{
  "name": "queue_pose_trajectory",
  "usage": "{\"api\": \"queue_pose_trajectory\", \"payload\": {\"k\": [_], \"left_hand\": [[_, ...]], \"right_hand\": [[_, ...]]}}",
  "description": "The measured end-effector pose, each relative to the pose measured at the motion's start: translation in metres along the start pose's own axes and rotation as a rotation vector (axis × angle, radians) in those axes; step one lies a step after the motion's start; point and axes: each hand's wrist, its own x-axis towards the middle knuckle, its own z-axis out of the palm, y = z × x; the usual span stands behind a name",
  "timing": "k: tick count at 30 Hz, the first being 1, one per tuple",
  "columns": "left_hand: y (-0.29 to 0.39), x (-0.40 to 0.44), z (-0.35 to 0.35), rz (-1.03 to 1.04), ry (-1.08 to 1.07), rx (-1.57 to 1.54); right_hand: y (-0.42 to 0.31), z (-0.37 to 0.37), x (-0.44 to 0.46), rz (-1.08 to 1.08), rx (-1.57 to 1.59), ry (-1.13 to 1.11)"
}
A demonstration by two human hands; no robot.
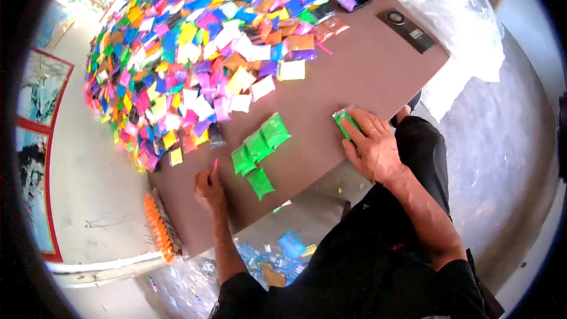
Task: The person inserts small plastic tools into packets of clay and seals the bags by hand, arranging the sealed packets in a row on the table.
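My right hand (375,147) is at the table's near edge, with its fingers over a small green packet (345,119) in clear wrapping. The fingers partly cover this packet. Near the table's left part, my left hand (209,190) is closed, pinching a thin pink piece (215,164) that sticks up past the fingertips; its kind is too small to tell. Between my hands lie several green packets: a joined-looking row (260,144) and a single green packet (260,183) just below it.
A large heap of small multicoloured packets (189,53) covers the far side of the brown table (319,94). A black device with a round dial (407,31) lies at the right. Clear plastic sheeting (455,23) hangs beyond it. An orange-bristled brush (158,227) is by the left edge.
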Motion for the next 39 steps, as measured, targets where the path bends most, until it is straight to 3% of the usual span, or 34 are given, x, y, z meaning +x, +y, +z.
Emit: {"api": "queue_pose_trajectory", "payload": {"k": [2,9,15,18,21,26,27,29,30,32,35,37,39], "left_hand": [[-0.013,0.003,0.002,0.101,-0.044,0.175],[-0.055,0.022,-0.011,0.308,-0.343,0.147],[-0.043,0.040,-0.015,0.250,-0.500,0.746],[-0.046,0.042,-0.012,0.253,-0.504,0.838],[-0.075,0.034,-0.003,0.307,-0.443,0.673],[-0.111,0.041,0.008,0.275,-0.209,0.662],[-0.088,0.048,0.001,0.279,-0.210,0.661],[0.016,0.071,-0.029,0.375,-0.071,0.296],[0.034,0.079,-0.032,0.352,-0.155,0.044],[0.133,0.076,-0.035,0.287,-0.192,-0.055],[0.225,0.051,0.006,0.272,-0.345,-0.280],[0.277,0.034,0.043,0.419,-0.382,-0.381],[0.300,0.021,0.084,0.292,-0.502,-0.564]], "right_hand": [[0.009,-0.008,-0.002,0.032,-0.030,0.038],[0.037,-0.014,-0.014,0.037,0.148,0.151],[0.044,-0.020,-0.018,0.024,0.120,0.186],[0.052,-0.025,-0.022,0.066,0.097,0.224],[0.057,-0.034,-0.024,0.108,0.018,0.215],[0.064,-0.033,-0.028,0.118,0.024,0.249],[0.065,-0.033,-0.028,0.121,0.022,0.251],[0.063,-0.035,-0.027,0.117,0.019,0.259],[0.062,-0.036,-0.026,0.121,0.018,0.251],[0.059,-0.039,-0.024,0.133,0.037,0.245],[0.063,-0.028,-0.027,0.141,0.034,0.257],[0.064,-0.025,-0.029,0.143,0.035,0.254],[0.065,-0.023,-0.032,0.145,0.035,0.246]]}}
